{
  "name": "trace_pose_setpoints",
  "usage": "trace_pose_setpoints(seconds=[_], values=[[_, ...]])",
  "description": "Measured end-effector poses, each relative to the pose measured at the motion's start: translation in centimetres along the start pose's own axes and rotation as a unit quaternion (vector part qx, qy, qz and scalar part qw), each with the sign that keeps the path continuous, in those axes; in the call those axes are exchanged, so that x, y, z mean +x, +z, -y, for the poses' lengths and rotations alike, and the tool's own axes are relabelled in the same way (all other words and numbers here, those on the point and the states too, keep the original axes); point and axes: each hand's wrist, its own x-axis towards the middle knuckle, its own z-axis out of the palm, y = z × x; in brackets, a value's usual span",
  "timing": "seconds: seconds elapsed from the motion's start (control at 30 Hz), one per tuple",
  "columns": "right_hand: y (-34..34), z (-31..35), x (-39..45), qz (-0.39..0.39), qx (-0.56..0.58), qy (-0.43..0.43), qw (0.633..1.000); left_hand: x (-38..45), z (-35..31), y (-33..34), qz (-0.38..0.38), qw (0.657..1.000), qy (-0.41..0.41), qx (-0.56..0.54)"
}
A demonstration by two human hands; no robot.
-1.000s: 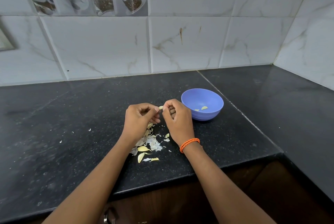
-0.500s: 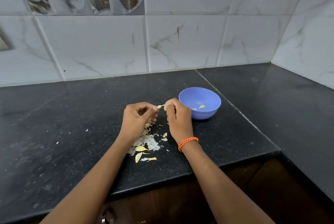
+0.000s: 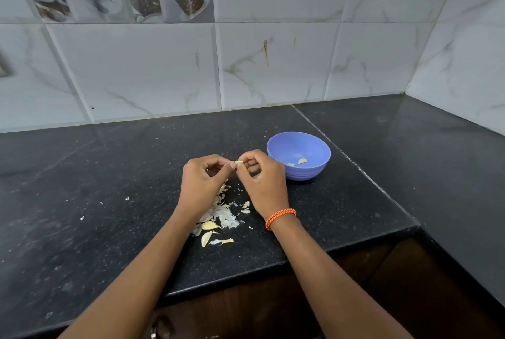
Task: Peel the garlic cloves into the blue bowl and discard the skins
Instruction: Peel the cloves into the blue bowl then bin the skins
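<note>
Black stone counter (image 3: 82, 174) fills the head view, with the blue bowl (image 3: 314, 144) just to the right of the hands and two peeled pieces lying in it. Left hand (image 3: 202, 182) and right hand (image 3: 263, 177) meet above the counter, each pinching one end of a small garlic cloves piece, the clove (image 3: 238, 162), between thumb and fingertips. A heap of skins (image 3: 221, 215) lies below the wrists, with loose flakes scattered to the left. To peel well, I judge the left should hold the clove steady while the right nail lifts the skin, letting it fall on the heap, not into the bowl.
</note>
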Motion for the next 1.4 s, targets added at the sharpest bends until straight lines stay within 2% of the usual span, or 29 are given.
trace_pose_setpoints(seconds=[0.27, 0.4, 0.5, 0.77, 1.0, 1.23, 1.33, 1.4], values=[[-0.01, -0.16, 0.07, -0.017, -0.110, -0.024, 0.993, -0.22, -0.34, -0.01, -0.014, 0.998, 0.032, 0.057], [0.05, 0.29, -0.29, 0.006, -0.220, -0.061, 0.974, -0.26, -0.35, -0.16, -0.016, 0.997, 0.036, 0.061], [0.25, 0.56, -0.59, 0.018, -0.252, -0.080, 0.964, -0.22, -0.36, -0.24, -0.019, 0.998, 0.027, 0.046], [0.25, -0.08, 0.06, 0.003, -0.146, -0.038, 0.989, -0.22, -0.66, -0.10, -0.003, 1.000, 0.004, 0.002], [0.20, -0.37, 0.25, -0.001, -0.040, -0.014, 0.999, -0.08, -0.58, -0.12, 0.021, 0.996, -0.009, -0.081], [0.14, -0.08, 0.06, 0.036, -0.047, 0.053, 0.997, 0.17, -0.37, -0.44, 0.021, 0.990, -0.035, -0.137], [-0.01, -0.26, 0.03, 0.049, -0.038, 0.040, 0.997, 0.16, -0.36, -0.58, 0.021, 0.988, -0.043, -0.150], [-0.16, -0.21, 0.03, 0.058, 0.009, 0.037, 0.998, 0.22, -0.26, -0.64, 0.020, 0.985, -0.050, -0.162]])
